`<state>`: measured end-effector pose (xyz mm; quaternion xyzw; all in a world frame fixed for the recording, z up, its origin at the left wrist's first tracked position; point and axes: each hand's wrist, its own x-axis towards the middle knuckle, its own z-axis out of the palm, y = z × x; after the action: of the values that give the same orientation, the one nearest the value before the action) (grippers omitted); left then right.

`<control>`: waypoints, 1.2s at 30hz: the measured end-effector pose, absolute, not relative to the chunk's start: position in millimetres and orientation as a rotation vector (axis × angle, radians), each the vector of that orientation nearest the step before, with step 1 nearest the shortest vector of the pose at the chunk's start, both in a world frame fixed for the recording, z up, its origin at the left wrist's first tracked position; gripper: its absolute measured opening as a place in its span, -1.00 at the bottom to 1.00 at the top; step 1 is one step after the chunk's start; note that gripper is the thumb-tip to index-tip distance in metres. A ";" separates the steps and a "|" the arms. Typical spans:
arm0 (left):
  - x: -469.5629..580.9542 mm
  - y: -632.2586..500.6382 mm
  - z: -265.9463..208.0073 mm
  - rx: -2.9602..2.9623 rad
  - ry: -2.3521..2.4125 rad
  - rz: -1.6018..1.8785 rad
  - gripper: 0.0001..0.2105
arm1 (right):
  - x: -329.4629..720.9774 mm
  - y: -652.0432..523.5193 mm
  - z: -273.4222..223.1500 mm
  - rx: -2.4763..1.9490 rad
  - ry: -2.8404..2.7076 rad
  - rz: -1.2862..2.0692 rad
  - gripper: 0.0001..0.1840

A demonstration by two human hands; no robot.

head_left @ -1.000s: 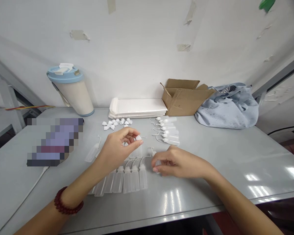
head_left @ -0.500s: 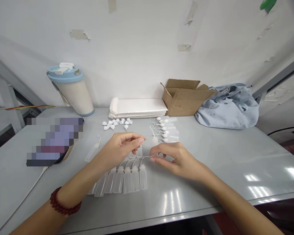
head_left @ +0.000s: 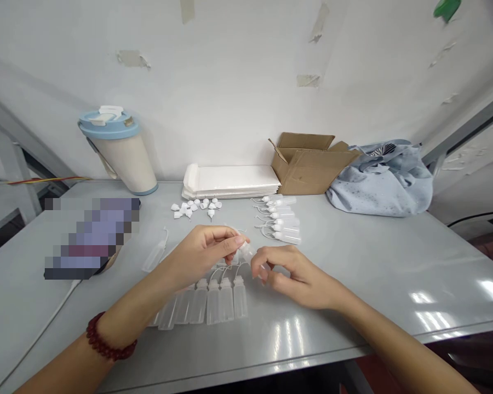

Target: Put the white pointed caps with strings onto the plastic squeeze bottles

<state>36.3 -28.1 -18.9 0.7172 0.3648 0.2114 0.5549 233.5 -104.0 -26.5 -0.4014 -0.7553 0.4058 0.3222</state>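
Between my hands a small translucent plastic squeeze bottle (head_left: pixel 248 253) is tilted, its white top end up and to the left. My left hand (head_left: pixel 213 246) pinches a white cap at that end; the fingers mostly hide it, and I cannot tell how far it is seated. My right hand (head_left: pixel 290 273) has its thumb and fingers closed around the bottle's lower body. Just below lies a row of several uncapped bottles (head_left: pixel 213 303) with thin straps at their necks. Several loose white caps (head_left: pixel 189 208), some with thin needle tips, lie behind my left hand.
Several capped bottles (head_left: pixel 285 219) lie in a column to the right. Behind are a stack of white packets (head_left: pixel 234 178), a cardboard box (head_left: pixel 318 169) and a blue-grey cloth (head_left: pixel 382 186). A tumbler (head_left: pixel 123 153), a phone (head_left: pixel 96 235) and a single bottle (head_left: pixel 154 254) are on the left.
The bottle that was upright between my hands is now tilted and gripped by my right hand, which has closed on its body. My left fingers, with the cap, now meet its top.
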 end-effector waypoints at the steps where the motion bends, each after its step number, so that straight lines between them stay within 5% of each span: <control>1: 36.3 -28.0 -18.8 1.695 0.863 0.498 -0.68 | 233.6 -104.3 -25.7 -1.069 -1.941 1.093 -0.75; 15: 33.6 -27.5 -18.3 1.633 0.740 0.599 -0.86 | 231.9 -92.6 -34.8 -0.761 -0.979 1.881 -0.95; 21: 36.0 -28.7 -17.8 1.632 0.820 0.609 -0.85 | 232.3 -90.3 -35.1 -0.842 -0.992 1.789 -0.92; 27: 37.8 -26.9 -20.8 1.522 0.867 0.371 -0.61 | 234.0 -92.7 -39.3 -0.918 -1.227 1.615 -0.83; 36: 39.4 -36.6 -14.1 1.764 0.802 0.566 -0.85 | 235.3 -89.6 -37.3 -0.879 -1.067 1.705 -0.86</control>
<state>39.4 -36.6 -14.1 0.7396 0.3365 0.2372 0.5325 235.3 -89.6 -37.3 -0.3563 -0.4326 0.6914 0.4559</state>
